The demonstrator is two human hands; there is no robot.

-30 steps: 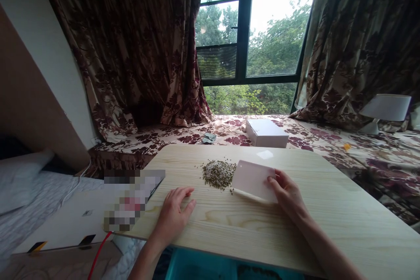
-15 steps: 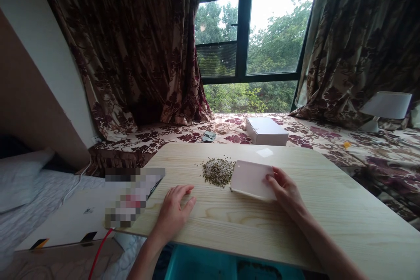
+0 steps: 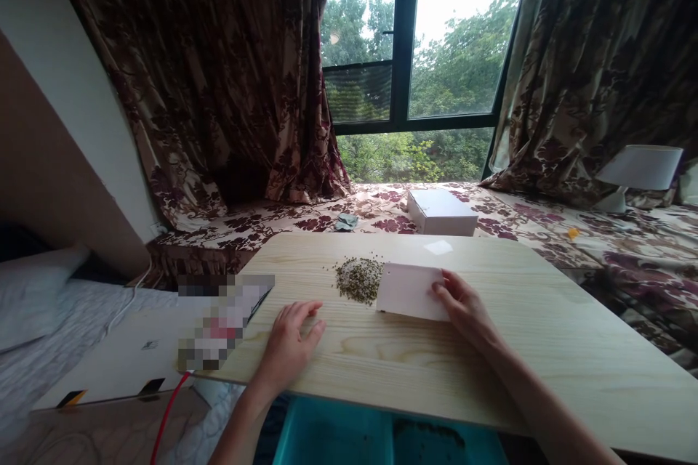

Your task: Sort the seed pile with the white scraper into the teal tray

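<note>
A loose heap of small green and whitish grains [image 3: 358,280] lies on the pale wooden table [image 3: 349,363], with stray grains scattered round it. My right hand [image 3: 463,305] grips a flat white rectangular card [image 3: 408,292] by its right end, thumb on top. The card's left edge meets the right side of the heap, tilted a little over the tabletop. My left hand [image 3: 291,341] rests on the table to the lower left of the heap, fingers apart and holding nothing.
Below the table's front edge is a turquoise divided bin [image 3: 338,432] with dark bits in its right compartment. A white box [image 3: 443,212] and a small greenish cloth [image 3: 346,221] lie on the flowered window seat. A white lamp [image 3: 640,167] stands far right.
My right hand has moved the card slightly left, against the heap, and its face has turned flatter. My left hand has stayed in place. The view has shifted slightly.
</note>
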